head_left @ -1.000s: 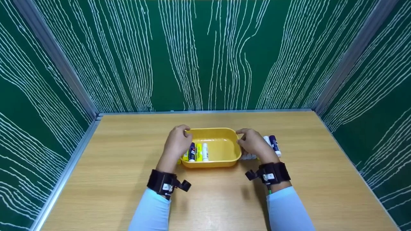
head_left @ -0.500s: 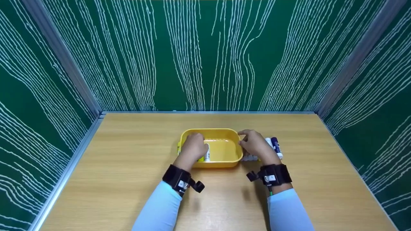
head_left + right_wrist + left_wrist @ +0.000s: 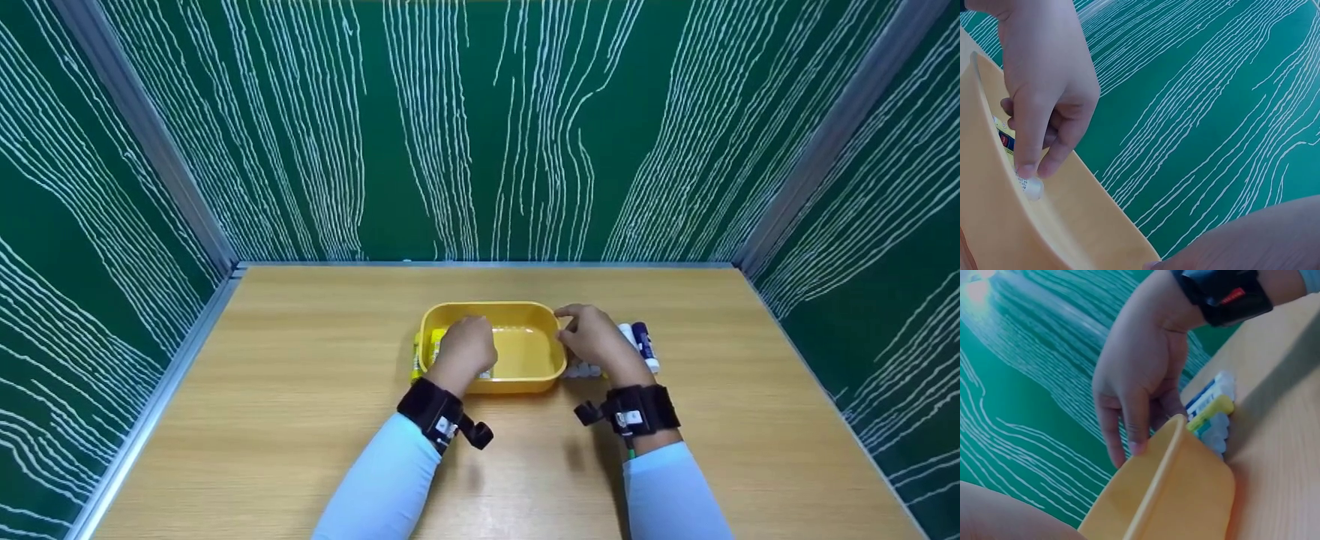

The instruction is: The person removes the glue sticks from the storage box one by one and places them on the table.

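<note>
A yellow plastic tray [image 3: 531,356] stands on the table with several glue sticks lying in its left part. My left hand [image 3: 468,349] reaches into it from the front. Thumb and finger pinch a white glue stick [image 3: 1031,188], as the right wrist view shows; much of the stick is hidden. Left of that hand lies a yellow glue stick [image 3: 436,342] inside the tray, and a dark blue one [image 3: 1006,139] shows in the right wrist view. At the tray's right end my right hand [image 3: 598,343] holds the rim between thumb and fingers.
Beyond the tray's right end lie more glue sticks, among them a dark blue one [image 3: 645,345] and a yellow one [image 3: 1213,412]. Another yellow stick [image 3: 416,360] lies outside the left end. Green walls [image 3: 300,150] with white lines enclose the wooden table [image 3: 330,337].
My left hand has let go of the tray's left rim and moved right, into the tray, over the glue sticks. My right hand has stayed at the right rim.
</note>
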A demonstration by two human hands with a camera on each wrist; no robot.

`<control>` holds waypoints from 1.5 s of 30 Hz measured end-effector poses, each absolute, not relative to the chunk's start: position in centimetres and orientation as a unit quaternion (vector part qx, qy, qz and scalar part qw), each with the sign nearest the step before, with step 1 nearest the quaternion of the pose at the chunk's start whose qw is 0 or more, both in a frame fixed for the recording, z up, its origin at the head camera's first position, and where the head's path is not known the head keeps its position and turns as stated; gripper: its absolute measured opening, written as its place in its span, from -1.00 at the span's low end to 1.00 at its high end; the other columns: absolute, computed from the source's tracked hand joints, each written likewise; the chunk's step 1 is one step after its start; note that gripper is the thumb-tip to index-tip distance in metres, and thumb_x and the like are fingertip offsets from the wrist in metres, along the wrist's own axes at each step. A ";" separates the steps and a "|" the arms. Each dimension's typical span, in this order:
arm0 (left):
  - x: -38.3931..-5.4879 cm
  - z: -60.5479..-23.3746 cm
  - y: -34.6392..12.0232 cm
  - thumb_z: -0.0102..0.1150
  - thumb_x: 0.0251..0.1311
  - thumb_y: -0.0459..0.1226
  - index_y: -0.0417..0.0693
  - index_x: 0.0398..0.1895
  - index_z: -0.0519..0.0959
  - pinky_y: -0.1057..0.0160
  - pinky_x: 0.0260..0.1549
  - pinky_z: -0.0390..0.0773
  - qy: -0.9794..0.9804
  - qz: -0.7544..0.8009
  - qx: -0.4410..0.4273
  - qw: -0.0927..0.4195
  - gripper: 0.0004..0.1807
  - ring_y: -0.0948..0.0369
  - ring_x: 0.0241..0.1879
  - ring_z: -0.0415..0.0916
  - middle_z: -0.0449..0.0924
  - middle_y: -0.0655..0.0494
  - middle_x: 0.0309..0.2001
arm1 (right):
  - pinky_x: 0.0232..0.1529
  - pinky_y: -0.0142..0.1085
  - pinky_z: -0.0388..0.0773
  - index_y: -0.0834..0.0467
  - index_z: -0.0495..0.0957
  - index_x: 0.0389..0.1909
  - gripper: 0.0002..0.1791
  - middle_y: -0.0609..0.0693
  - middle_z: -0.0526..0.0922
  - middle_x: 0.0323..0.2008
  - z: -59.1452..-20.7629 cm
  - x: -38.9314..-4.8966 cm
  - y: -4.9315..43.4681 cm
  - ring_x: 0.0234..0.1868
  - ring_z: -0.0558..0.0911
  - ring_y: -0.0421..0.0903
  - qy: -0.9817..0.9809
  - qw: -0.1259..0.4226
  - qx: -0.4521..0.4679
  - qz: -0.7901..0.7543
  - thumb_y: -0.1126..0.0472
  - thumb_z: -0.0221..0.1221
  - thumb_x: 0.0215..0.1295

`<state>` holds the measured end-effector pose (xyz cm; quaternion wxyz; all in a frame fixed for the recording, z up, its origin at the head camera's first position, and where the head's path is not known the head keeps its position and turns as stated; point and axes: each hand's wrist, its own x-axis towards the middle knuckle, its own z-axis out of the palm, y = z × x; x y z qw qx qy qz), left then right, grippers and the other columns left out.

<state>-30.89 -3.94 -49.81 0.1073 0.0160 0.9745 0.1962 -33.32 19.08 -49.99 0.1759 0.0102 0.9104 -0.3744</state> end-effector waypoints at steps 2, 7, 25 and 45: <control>-30.9 -50.1 -3.8 0.32 0.49 -0.48 -0.21 0.21 0.74 0.07 0.13 0.76 0.977 0.186 0.023 0.100 -0.71 0.03 -0.01 0.64 0.75 -0.08 0.09 | -0.08 -0.15 0.87 0.09 0.40 0.72 -0.40 0.26 0.75 0.10 -50.0 -33.3 19.0 -0.16 0.79 0.05 0.910 0.177 0.011 -0.375 0.27 0.18 0.76; -31.0 -50.6 -3.5 0.33 0.40 -0.50 -0.21 0.10 0.79 0.01 0.12 0.83 0.983 0.166 0.035 0.066 -0.74 0.00 0.11 0.75 0.81 -0.12 0.16 | -0.06 -0.12 0.87 0.09 0.41 0.71 -0.40 0.25 0.76 0.09 -50.1 -33.3 19.1 -0.17 0.79 0.05 0.910 0.175 0.006 -0.377 0.26 0.18 0.76; -31.0 -51.6 -2.4 0.32 0.34 -0.53 -0.16 -0.04 0.80 0.02 0.16 0.82 0.983 0.164 0.066 0.046 -0.77 -0.03 0.10 0.82 0.88 -0.08 0.07 | -0.15 -0.17 0.84 0.11 0.44 0.69 -0.42 0.26 0.78 0.05 -50.2 -33.4 19.1 -0.21 0.79 0.02 0.915 0.165 0.002 -0.367 0.26 0.20 0.75; -31.4 -52.1 -2.5 0.44 0.25 -0.49 -0.15 -0.02 0.74 0.10 -0.10 0.78 0.969 0.228 0.054 0.077 -0.74 0.06 -0.14 0.70 0.82 -0.02 -0.09 | -0.15 -0.12 0.85 0.16 0.45 0.67 -0.42 0.24 0.77 -0.01 -50.3 -33.2 19.2 -0.25 0.77 0.03 0.914 0.155 -0.004 -0.375 0.29 0.20 0.73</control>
